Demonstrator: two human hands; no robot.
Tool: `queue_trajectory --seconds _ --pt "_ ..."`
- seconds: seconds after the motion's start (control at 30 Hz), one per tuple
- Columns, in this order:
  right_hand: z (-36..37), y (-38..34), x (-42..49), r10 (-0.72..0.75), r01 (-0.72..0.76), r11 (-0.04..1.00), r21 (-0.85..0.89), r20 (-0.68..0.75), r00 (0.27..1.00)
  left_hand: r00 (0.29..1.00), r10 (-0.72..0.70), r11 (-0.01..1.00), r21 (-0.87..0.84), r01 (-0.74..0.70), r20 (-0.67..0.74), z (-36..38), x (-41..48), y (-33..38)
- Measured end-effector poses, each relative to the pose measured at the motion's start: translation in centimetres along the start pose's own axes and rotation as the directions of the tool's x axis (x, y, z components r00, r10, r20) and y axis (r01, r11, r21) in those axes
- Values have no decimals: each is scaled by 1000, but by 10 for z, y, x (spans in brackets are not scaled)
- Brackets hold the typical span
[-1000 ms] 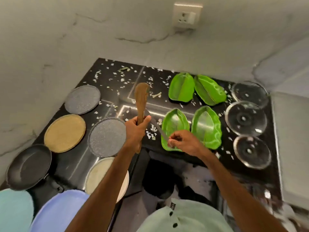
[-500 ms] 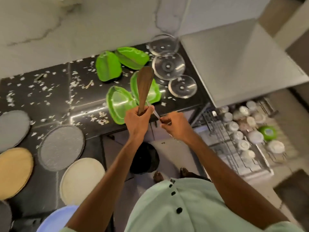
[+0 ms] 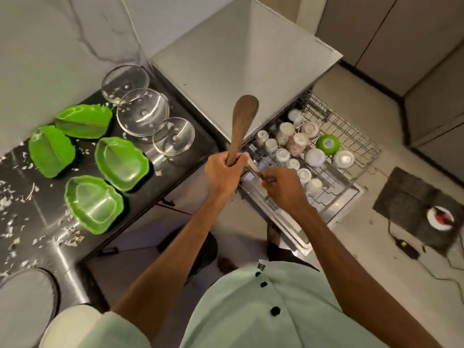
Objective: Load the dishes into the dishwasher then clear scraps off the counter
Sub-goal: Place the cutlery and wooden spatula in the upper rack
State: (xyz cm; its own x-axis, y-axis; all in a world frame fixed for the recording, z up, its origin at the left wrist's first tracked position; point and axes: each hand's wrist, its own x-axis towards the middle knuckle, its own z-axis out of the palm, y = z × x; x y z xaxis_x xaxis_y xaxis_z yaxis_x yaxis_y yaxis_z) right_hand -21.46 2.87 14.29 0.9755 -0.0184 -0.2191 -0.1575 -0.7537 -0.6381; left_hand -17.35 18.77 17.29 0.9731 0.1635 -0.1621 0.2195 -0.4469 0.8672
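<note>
Spoon (image 3: 242, 121) sits tight in left hand (image 3: 224, 173); right hand (image 3: 285, 190) pinches a thin metal tool (image 3: 252, 167). Both should slide gently into the rack (image 3: 351, 136).

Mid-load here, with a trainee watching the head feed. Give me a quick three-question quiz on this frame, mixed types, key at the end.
1. Multiple choice: what does the left hand grip? A) wooden spatula B) glass lid C) black pan
2. True or false: the pulled-out dishwasher rack already holds cups.
3. Fill in: ____ green leaf-shaped plates lie on the counter.
Key: 1 A; 2 true; 3 four.
</note>
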Motion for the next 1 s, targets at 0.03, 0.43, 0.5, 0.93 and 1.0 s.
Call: queue_trajectory --seconds 0.03,0.43,0.5,0.93,1.0 --pt "-7 12 4 9 -8 1000 21 -22 1000 1000 4 1000 13 -4 15 13 1 6" --pt "10 182 64 353 -353 935 -25 106 930 980 -127 991 -21 132 152 129 21 -13" --pt "34 209 81 418 -419 908 -15 125 900 972 -165 983 -56 177 169 149 35 -34" --pt "176 305 186 410 -363 911 -194 346 844 921 -314 910 -204 362 231 235 94 -146" --pt "196 314 193 397 -307 902 -303 303 866 925 -308 916 -194 352 222 236 98 -155"
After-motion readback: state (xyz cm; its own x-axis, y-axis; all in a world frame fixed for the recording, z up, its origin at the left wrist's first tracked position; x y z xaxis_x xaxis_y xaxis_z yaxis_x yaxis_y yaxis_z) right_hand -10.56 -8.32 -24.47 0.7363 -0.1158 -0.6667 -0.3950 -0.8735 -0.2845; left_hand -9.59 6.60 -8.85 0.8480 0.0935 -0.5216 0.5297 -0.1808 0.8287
